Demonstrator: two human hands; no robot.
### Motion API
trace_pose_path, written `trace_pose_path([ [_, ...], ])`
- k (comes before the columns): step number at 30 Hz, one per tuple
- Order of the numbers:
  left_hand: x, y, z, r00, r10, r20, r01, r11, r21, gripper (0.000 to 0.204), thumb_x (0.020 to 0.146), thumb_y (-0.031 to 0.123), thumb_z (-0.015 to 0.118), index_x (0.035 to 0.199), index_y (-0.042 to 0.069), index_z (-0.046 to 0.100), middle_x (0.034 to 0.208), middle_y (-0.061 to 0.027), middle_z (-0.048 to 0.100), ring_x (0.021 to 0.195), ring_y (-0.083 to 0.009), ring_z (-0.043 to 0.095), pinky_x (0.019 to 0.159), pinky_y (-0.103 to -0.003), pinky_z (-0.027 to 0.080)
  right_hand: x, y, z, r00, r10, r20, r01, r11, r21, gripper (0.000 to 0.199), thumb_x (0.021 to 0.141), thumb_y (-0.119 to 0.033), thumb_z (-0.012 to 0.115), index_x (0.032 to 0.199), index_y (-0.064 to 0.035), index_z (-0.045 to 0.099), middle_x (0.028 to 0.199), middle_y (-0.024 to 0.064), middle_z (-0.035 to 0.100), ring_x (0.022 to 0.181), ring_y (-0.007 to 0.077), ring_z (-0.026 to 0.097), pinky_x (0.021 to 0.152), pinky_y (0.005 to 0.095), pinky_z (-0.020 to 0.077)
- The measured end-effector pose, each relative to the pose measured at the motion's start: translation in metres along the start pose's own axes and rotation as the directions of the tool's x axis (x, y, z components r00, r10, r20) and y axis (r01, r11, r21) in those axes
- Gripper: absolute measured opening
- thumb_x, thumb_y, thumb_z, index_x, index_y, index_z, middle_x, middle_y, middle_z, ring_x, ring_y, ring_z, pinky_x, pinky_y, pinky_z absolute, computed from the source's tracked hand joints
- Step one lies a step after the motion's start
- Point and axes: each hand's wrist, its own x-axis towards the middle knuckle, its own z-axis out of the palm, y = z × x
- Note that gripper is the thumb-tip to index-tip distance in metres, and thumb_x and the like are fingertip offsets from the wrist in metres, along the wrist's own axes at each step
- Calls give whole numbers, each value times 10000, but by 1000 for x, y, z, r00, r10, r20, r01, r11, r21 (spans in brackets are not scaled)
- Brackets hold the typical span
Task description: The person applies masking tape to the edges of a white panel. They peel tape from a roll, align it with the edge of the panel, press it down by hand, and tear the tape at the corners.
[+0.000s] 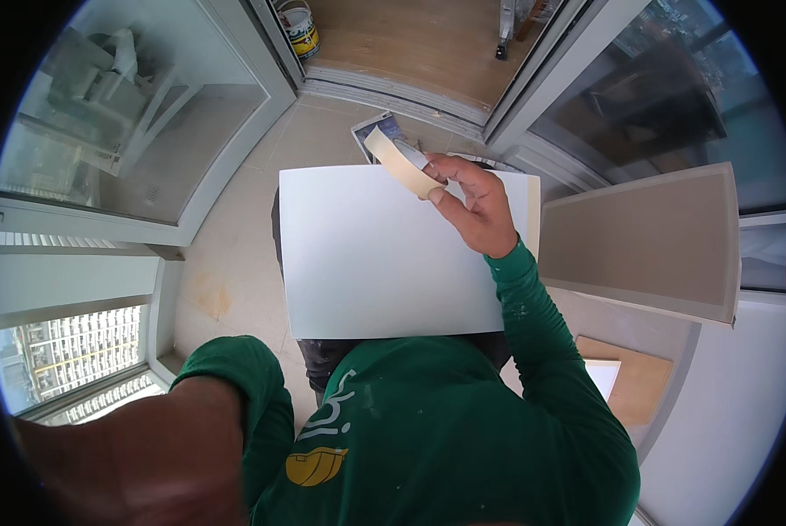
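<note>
While the right hand (478,206) is pinching a roll of cream masking tape (402,169), a white rectangular board (384,263) is lying below it across the person's lap. The right forearm, in a green sleeve (542,324), is reaching upward and inward from the lower right, and the wrist is bending slightly left. The thumb is pressing against the roll on the side nearer the body, and the fingers are curling over the farther side, partly inside the ring, so the hand is closing around the band's edge only. Held just left of those fingers, the roll is tilting up and away over the board's far edge.

On the other side, the left arm is bending up close to the lens. Past its green cuff (235,351), the left hand (139,451) is showing only as blurred bare skin; I cannot tell how far open it is or whether it is holding anything.

Just right of the right hand, a narrow cream strip (533,210) is running along the board's edge. Farther right, a taupe panel (643,241) is standing tilted. Beyond the right hand, to its left, a paint bucket (302,37) is standing past the door track.
</note>
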Motion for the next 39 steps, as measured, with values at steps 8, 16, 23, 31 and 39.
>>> trace_pose_path([
  [8, -114, -62, -28, 690, -723, 7, 382, 373, 846, 280, 837, 213, 901, 1039, 48, 800, 1052, -100, 760, 1000, -254, 695, 952, -377, 442, 16, -55, 6, 968, -151, 202, 200, 948, -247, 305, 804, 33, 674, 1100, -27, 715, 980, 132, 772, 874, 344, 738, 1184, 543, 442],
  [16, -149, -70, -39, 677, -729, -100, 429, 281, 858, 117, 857, 122, 840, 893, 59, 749, 876, -26, 744, 760, -174, 645, 916, -366, 403, 41, -80, 19, 893, -141, 427, 288, 909, -302, 295, 790, 21, 674, 1075, -47, 713, 949, 124, 758, 916, 340, 723, 1177, 589, 436],
  [23, -167, -68, -58, 494, -801, -340, 758, 204, 620, 120, 907, 80, 782, 866, -14, 719, 798, -46, 714, 734, -130, 596, 746, -292, 477, 58, -65, 35, 871, -138, 471, 299, 911, -285, 350, 826, 32, 668, 1168, -25, 716, 1035, 143, 758, 903, 346, 716, 1059, 519, 520],
  [31, -171, -92, -75, 287, -788, -545, 889, 8, 457, 207, 961, 168, 759, 938, -35, 723, 847, 13, 675, 782, -75, 544, 720, -240, 464, 90, -63, 77, 848, -76, 525, 353, 820, -451, 328, 886, -4, 700, 1211, -41, 734, 865, 118, 642, 807, 309, 662, 731, 421, 553],
  [39, -178, -108, -86, 244, -750, -615, 899, -63, 434, 206, 947, 162, 760, 942, -42, 736, 812, 11, 666, 738, -62, 535, 655, -230, 442, 121, -45, 91, 790, 22, 612, 489, 580, -652, 211, 916, -184, 774, 1065, -35, 778, 835, 102, 606, 790, 279, 677, 731, 420, 555],
])
